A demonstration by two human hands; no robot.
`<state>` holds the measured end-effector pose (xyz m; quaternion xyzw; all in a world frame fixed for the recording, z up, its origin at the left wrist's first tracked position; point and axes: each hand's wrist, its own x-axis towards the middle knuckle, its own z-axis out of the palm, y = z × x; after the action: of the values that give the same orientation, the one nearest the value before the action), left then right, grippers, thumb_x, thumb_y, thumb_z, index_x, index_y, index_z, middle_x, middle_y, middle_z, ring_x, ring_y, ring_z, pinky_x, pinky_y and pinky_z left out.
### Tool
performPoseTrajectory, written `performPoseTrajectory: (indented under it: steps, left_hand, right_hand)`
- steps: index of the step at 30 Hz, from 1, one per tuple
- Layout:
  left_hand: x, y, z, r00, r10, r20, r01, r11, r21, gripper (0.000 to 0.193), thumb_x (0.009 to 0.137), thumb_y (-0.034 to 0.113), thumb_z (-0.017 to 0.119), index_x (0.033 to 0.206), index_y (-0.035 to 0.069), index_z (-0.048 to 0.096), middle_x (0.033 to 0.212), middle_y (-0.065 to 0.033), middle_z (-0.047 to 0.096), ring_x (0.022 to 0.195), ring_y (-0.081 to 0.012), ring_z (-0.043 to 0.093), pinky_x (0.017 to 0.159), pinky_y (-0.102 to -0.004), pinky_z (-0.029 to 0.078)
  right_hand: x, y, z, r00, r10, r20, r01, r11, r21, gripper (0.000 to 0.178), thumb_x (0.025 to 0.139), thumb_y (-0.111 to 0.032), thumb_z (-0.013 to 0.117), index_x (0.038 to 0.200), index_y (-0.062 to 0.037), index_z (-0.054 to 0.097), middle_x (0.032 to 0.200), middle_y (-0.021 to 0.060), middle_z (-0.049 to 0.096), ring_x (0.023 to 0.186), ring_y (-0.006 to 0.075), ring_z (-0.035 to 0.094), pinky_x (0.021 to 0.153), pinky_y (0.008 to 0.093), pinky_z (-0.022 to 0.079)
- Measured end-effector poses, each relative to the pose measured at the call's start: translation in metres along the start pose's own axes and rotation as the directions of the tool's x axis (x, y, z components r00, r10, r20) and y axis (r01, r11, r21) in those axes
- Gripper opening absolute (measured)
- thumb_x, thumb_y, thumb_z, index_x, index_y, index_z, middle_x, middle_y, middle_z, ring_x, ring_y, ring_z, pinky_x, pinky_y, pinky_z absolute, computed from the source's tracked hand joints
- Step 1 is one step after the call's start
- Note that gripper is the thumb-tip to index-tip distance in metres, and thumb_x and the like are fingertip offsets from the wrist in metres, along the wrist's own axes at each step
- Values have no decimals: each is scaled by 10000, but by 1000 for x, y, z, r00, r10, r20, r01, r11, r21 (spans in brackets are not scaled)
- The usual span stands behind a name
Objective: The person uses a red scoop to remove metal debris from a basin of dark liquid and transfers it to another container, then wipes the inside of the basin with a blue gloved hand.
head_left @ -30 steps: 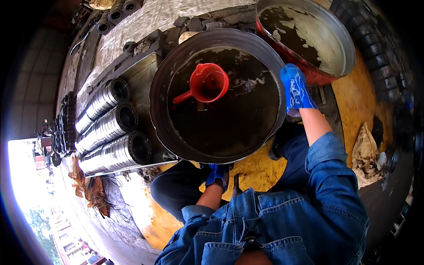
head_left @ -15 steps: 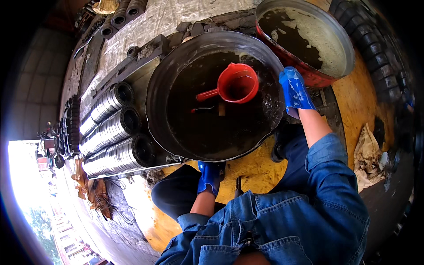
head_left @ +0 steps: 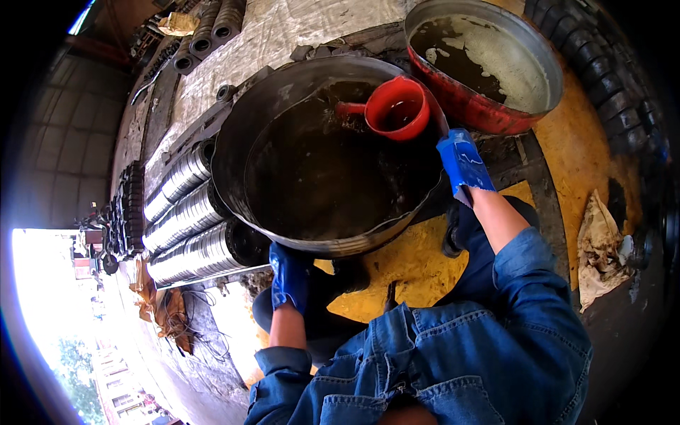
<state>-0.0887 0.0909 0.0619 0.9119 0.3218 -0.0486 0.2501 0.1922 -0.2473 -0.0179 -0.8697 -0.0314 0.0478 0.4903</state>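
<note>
I hold a wide, dark metal basin (head_left: 241,134) by its rim, tilted toward the right. My left hand (head_left: 289,275), in a blue glove, grips the near rim from below. On the right rim sits my right hand (head_left: 464,164), also in a blue glove. Dark oily liquid (head_left: 319,177) pools inside the basin. A red plastic scoop (head_left: 400,110) with a short handle floats at the basin's far right side, close to my right hand.
A second round basin with a red wall (head_left: 489,113) holds murky liquid at the upper right. Rows of stacked shiny metal rings (head_left: 185,223) lie to the left. A crumpled rag (head_left: 601,244) lies on the yellow-stained floor (head_left: 397,262) at right.
The basin has tipped further to the right and the red scoop has slid from its middle to the far right side. Both hands kept their grip on the rim.
</note>
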Motion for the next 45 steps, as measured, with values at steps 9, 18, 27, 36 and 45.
performPoseTrajectory:
  steps: [9, 18, 27, 36, 45]
  left_hand:
    - [22, 46, -62, 942, -251, -223, 62, 783, -619, 375, 1018, 255, 506, 1298, 13, 567, 1175, -119, 665, 1009, -228, 653, 852, -348, 534]
    - [107, -34, -73, 946, -176, -272, -15, 815, -579, 429, 1019, 305, 498, 1340, 27, 560, 1246, -138, 651, 1099, -244, 628, 910, -357, 518]
    - [115, -37, -69, 896, -416, -156, -61, 233, -971, 515, 1023, 401, 466, 1387, 48, 552, 1289, -127, 638, 1131, -269, 618, 949, -381, 508]
    - [107, -14, -76, 873, -475, -107, -14, 195, -981, 553, 1023, 444, 440, 1402, 52, 534, 1315, -130, 621, 1144, -271, 608, 977, -381, 485]
    - [105, 16, -106, 867, -496, -50, 50, 185, -981, 587, 1030, 459, 440, 1438, 42, 501, 1347, -132, 606, 1176, -274, 600, 1000, -373, 478]
  right_hand:
    - [-16, -22, 33, 966, 253, -46, -257, 957, -132, 243, 826, -205, 629, 819, 27, 704, 786, 265, 681, 749, 373, 693, 655, 443, 514]
    - [-62, -38, 43, 946, 320, 50, -321, 947, 12, 440, 835, -346, 671, 949, 79, 686, 819, 225, 694, 766, 304, 676, 686, 439, 502]
    - [-82, -106, 23, 878, 468, 104, -463, 884, -67, 455, 816, -345, 684, 1009, 67, 683, 880, 223, 704, 810, 348, 673, 754, 418, 513]
    - [-37, -98, -10, 993, 65, 99, -29, 945, -326, 519, 910, -353, 631, 1253, 36, 608, 1184, 267, 662, 1107, 378, 652, 926, 423, 510]
    - [148, -188, 77, 796, -329, 508, 540, 766, -349, 453, 864, -418, 644, 1102, -36, 700, 1045, 203, 707, 1005, 382, 668, 892, 456, 508]
